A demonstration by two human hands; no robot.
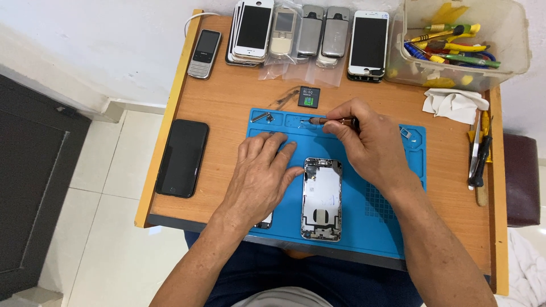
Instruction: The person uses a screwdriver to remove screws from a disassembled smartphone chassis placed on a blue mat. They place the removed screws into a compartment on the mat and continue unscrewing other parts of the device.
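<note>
Wooden desk (227,102) against a white wall, seen from above, with a blue repair mat (387,222) as the landmark for all positions. Opened phone chassis (322,199) lies on the mat's near-centre, inner side up, long axis running toward and away from the person. Left hand (261,176) rests flat and spread on the mat just left of the chassis, fingertips touching its upper left edge; it grips nothing, though it partly covers a small dark part at the mat's near edge. Right hand (367,142) sits above and right of the chassis, closed in a pinch on a small screwdriver (333,120) whose tip points left over the shallow trays along the mat's far edge. From that tip the chassis lies toward the person and slightly left; the left hand is the nearer of the two. Beyond the mat: a small battery (309,97), a row of phones (301,34), a clear tool box (460,42). Left of the mat: a black smartphone (182,157)
</note>
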